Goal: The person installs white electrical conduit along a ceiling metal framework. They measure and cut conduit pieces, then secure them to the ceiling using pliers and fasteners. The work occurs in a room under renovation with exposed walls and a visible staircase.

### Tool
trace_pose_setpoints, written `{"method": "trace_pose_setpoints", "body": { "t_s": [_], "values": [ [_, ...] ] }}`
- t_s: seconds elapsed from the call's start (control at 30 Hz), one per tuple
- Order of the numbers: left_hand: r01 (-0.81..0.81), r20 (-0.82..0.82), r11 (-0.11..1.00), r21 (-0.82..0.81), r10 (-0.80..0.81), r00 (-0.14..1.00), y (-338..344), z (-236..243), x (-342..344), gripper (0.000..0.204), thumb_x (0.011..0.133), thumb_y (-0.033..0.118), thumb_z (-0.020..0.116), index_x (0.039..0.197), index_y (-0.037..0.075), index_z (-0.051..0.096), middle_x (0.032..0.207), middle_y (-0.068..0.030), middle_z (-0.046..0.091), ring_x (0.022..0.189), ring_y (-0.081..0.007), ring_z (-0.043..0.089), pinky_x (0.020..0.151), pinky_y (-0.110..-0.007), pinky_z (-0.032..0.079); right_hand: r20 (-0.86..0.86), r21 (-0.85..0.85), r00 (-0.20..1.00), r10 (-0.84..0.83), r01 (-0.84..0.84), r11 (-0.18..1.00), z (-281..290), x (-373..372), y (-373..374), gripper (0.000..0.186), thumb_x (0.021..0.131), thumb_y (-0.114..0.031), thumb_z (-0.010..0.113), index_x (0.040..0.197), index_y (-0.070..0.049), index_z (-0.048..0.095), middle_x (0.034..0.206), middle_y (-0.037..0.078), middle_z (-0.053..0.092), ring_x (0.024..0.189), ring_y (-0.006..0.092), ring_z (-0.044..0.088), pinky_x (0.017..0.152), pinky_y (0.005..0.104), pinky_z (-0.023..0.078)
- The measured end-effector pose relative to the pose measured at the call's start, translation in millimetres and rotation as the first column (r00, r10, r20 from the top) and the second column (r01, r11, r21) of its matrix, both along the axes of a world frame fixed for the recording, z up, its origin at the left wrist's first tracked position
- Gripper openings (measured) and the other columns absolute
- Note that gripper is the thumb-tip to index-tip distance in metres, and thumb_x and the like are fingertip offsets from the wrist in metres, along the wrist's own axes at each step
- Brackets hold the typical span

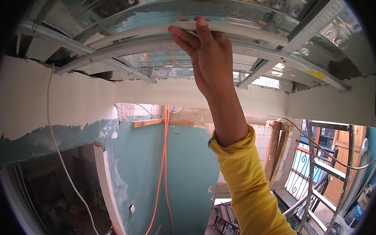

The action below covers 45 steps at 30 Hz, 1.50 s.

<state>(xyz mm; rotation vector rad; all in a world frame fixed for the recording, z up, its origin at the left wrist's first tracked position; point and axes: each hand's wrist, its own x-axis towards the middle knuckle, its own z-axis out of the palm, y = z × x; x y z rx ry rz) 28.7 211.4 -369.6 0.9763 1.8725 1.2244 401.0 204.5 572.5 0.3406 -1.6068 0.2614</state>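
Note:
My right hand (212, 53) reaches overhead from a rolled yellow sleeve. Its fingers and thumb are closed on a long white pipe (251, 30), near the pipe's middle. The pipe lies along the upper side of a curved-looking metal ceiling channel (151, 47), just beneath shiny metal decking (162, 13). Part of the fingers is hidden behind the pipe. My left hand does not show.
Cross channels (318, 17) form a ceiling frame. A pale cable (57, 140) hangs at left, orange cables (163, 169) against the teal wall (186, 172). At right stand a metal ladder (311, 175), a wooden frame (274, 149) and stair railings (226, 227).

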Motion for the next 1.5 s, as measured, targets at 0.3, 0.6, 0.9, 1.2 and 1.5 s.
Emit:
{"method": "trace_pose_setpoints", "body": {
  "t_s": [0.3, 0.6, 0.9, 1.2, 1.5],
  "values": [
    [0.241, -0.589, 0.945, 0.219, -0.069, 0.805, -33.9, 134.4, 73.6, 0.039, 0.103, 0.041, 0.06, 0.104, 0.003, 0.07, 0.087, -0.0109, 0.075, 0.085, -0.0183, 0.074, 0.07, -0.035, 0.057, -0.03, -0.119, 0.999, -0.045, 0.041, 0.992, 59.5, 15.6, -18.0, 0.032, 0.112, -0.012, 0.04, 0.132, 0.012, 0.046, 0.128, 0.025, 0.062, 0.108, 0.0364, 0.069, 0.094, 0.0426, 0.059],
    [0.721, 0.546, 0.362, 0.591, -0.838, -0.026, -41.2, 312.0, 112.7, 0.033, 0.108, 0.021, 0.06, 0.133, 0.002, 0.051, 0.108, -0.0163, 0.074, 0.096, -0.0229, 0.074, 0.094, -0.039, 0.058, -0.406, -0.046, -0.189, -0.894, 0.981, -0.186, 54.6, 80.8, -29.7, 0.054, 0.102, -0.055, 0.054, 0.135, -0.014, 0.066, 0.124, 0.015, 0.073, 0.124, 0.0334, 0.066, 0.104, 0.0419, 0.048],
    [-0.516, 0.387, 0.333, 0.789, -0.922, -0.003, 45.8, 523.3, 80.5, 0.008, 0.103, 0.023, 0.066, 0.103, 0.018, 0.072, 0.11, 0.0013, 0.078, 0.103, -0.0139, 0.074, 0.096, -0.041, 0.058, -0.484, 0.043, -0.327, -0.812, 0.918, -0.395, 70.2, 129.2, -33.9, 0.055, 0.106, -0.052, 0.048, 0.137, -0.01, 0.065, 0.134, 0.014, 0.069, 0.127, 0.0306, 0.063, 0.108, 0.04, 0.045],
    [-0.641, 0.446, -0.078, 0.764, -0.655, 0.611, 103.6, 828.5, -27.4, 0.036, 0.112, 0.035, 0.049, 0.127, 0.002, 0.047, 0.12, -0.0162, 0.065, 0.109, -0.0269, 0.071, 0.092, -0.042, 0.063, -0.42, 0.081, -0.207, -0.884, 0.961, -0.264, 86.9, 163.7, -35.3, 0.051, 0.108, -0.039, 0.057, 0.139, 0.001, 0.06, 0.13, 0.014, 0.067, 0.121, 0.0224, 0.063, 0.108, 0.0325, 0.046],
    [-0.543, 0.433, 0.096, 0.834, -0.725, 0.536, 135.8, 933.2, -47.4, 0.042, 0.11, 0.043, 0.05, 0.112, 0.002, 0.058, 0.096, -0.0133, 0.074, 0.082, -0.0239, 0.075, 0.062, -0.031, 0.051, -0.601, 0.228, -0.36, -0.714, 0.779, -0.585, 100.7, 187.6, -40.0, 0.041, 0.107, -0.029, 0.058, 0.136, -0.001, 0.064, 0.122, 0.024, 0.07, 0.113, 0.0294, 0.069, 0.093, 0.0362, 0.056]
  ]
}}
